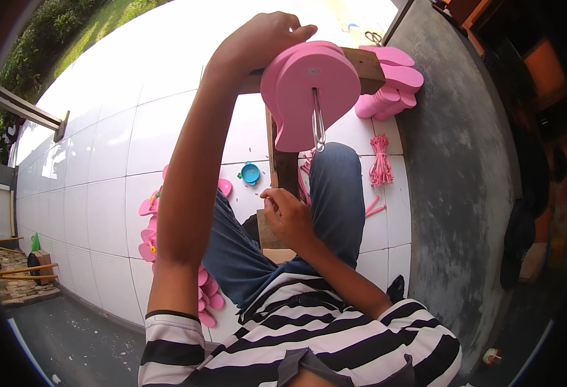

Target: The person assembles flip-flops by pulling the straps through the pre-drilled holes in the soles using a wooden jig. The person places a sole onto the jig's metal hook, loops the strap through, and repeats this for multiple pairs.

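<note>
A pair of pink foam flip-flop soles (325, 71) sits at the wooden beam (366, 69), one lying over the other. A looped metal wire tool (318, 122) sticks out of the front sole, its loop hanging down. My left hand (261, 42) is raised behind the soles' upper left edge, with bent fingers and its thumb close to their top. What it grips is hidden. Between my knees, below the soles, my right hand (290, 216) is closed in a pinch. Anything in its fingertips is too small to make out.
Stacked pink soles (390, 97) stand at the right, scissors (373, 37) behind them. A bundle of pink straps (380, 161) lies nearer. A blue dish (250, 173) rests on the white tiles. Several pink flip-flops (148, 232) line my left side. A grey ledge (457, 174) runs along the right.
</note>
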`<state>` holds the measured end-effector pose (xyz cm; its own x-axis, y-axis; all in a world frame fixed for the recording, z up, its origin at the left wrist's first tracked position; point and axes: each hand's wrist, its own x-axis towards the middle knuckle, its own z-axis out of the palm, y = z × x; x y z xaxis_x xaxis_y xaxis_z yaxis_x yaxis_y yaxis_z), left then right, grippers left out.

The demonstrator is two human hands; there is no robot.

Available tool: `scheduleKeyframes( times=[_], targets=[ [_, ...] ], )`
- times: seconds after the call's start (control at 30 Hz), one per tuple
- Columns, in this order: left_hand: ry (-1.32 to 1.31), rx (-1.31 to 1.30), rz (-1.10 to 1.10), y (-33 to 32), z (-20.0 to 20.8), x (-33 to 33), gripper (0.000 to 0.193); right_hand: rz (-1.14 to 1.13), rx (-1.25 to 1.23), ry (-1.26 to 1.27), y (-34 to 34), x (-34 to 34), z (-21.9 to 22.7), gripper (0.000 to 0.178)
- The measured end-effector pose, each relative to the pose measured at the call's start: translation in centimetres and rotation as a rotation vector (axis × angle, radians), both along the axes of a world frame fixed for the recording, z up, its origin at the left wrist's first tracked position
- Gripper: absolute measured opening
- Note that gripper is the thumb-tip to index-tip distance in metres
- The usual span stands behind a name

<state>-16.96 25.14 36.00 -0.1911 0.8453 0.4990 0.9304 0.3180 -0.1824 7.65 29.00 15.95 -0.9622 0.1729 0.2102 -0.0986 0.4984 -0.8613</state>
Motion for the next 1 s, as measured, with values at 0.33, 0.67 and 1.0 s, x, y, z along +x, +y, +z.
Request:
scheduleKeyframes(
  times=[0.33,0.67,1.0],
  targets=[
    [-0.734,0.536,0.187,1.8,2.2,0.5,0.024,0.153,0.537,-0.6,-2.7,-12.0,-25.1,0.057],
    [-0.656,1.434,-0.274,-4.3,-1.4,1.5,0.026,0.303,0.619,-0.654,-1.9,-13.0,-27.2,0.053],
    [-1.068,1.377,0.401,-11.7,-11.5,3.8,0.025,0.174,0.426,-0.536,-2.5,-12.2,-26.5,0.055]
  ],
)
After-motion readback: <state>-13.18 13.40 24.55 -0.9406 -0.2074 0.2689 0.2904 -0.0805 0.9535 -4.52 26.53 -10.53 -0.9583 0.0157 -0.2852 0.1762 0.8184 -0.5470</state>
